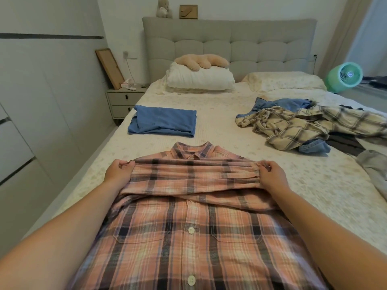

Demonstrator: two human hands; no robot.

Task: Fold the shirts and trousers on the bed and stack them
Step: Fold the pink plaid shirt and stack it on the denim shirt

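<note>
Nearest the person, the pink plaid shirt (190, 227) lay button-side up on the bed (230, 126), its long axis running straight away from the body toward the collar at the far end. Across its upper part a folded band of the same cloth, apparently the sleeves, stretched crosswise from hand to hand. The left hand (118, 171) pinched the left end of that band between thumb and curled fingers; the right hand (270, 173) pinched the right end the same way. Both hands sat level with each other, on either side of the shirt's midline and just short of the collar, so neither was nearer to the work. The next fold would probably turn on that crosswise line.

Beyond the shirt and to its left, a blue garment (163, 122) lay already folded, well apart from it. Beyond the shirt and to its right sprawled an unfolded heap (310, 124) of cream plaid, denim and dark pieces. Farthest beyond the shirt, a white pillow (201, 78) rested against the headboard.
</note>
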